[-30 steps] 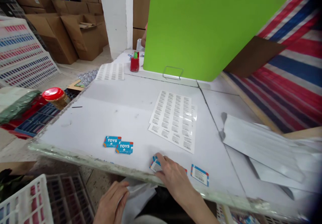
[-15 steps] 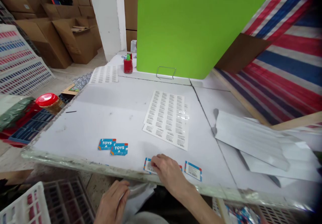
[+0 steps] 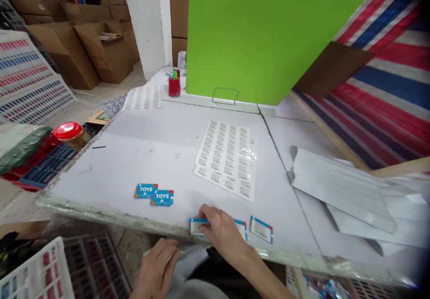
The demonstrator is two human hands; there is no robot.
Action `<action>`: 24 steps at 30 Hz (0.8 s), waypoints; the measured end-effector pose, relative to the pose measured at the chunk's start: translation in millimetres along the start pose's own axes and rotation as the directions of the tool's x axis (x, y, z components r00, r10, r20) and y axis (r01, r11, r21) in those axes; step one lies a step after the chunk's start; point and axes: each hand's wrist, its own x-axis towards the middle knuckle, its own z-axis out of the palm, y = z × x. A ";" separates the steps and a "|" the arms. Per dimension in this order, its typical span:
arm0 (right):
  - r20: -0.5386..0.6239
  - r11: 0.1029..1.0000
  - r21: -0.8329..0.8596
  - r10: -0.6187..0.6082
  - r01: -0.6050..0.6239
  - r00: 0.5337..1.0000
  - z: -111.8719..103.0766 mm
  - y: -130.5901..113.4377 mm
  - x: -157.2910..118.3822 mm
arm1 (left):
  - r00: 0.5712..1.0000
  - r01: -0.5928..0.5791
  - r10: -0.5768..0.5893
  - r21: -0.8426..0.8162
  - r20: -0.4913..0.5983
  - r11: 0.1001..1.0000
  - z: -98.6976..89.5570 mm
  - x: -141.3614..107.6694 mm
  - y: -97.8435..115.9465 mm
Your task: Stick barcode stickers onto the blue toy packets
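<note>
My right hand (image 3: 223, 232) is over the table's front edge, its fingers closed on a card (image 3: 196, 226) with a white label and blue border. Partly behind that hand lies another labelled card (image 3: 241, 228), and a third card (image 3: 261, 229) is to its right. My left hand (image 3: 157, 263) is below the table edge with its fingers curled together; what it may hold is too hidden to make out. Two blue TOYS cards (image 3: 162, 198) overlap on the table, left of my right hand. Sheets of barcode labels (image 3: 225, 160) lie flat beyond it.
A green board (image 3: 268, 35) stands at the back beside a red pen cup (image 3: 174, 87). White bags (image 3: 339, 191) lie on the right. Another label sheet (image 3: 143, 98) is at the back left. A red-lidded jar (image 3: 69, 133) and crates flank the table's left side.
The card under my right hand has shifted slightly left and turned more level, and more of the card behind the hand shows. The whole view has moved a little.
</note>
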 end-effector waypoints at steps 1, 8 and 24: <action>0.004 0.999 0.032 -0.006 0.006 1.000 -2.9 2.5 0.6 | 1.000 0.001 -0.001 -0.006 0.003 1.000 0.0 0.1 0.2; 0.087 0.997 0.073 -0.003 -0.003 0.996 -18.8 28.1 -8.2 | 1.000 0.016 -0.016 -0.010 -0.008 1.000 -0.3 0.5 0.1; 0.045 0.989 0.074 0.125 -0.128 0.991 -29.6 52.3 -29.4 | 0.999 -0.014 0.014 -0.004 -0.040 1.000 2.8 4.0 -1.7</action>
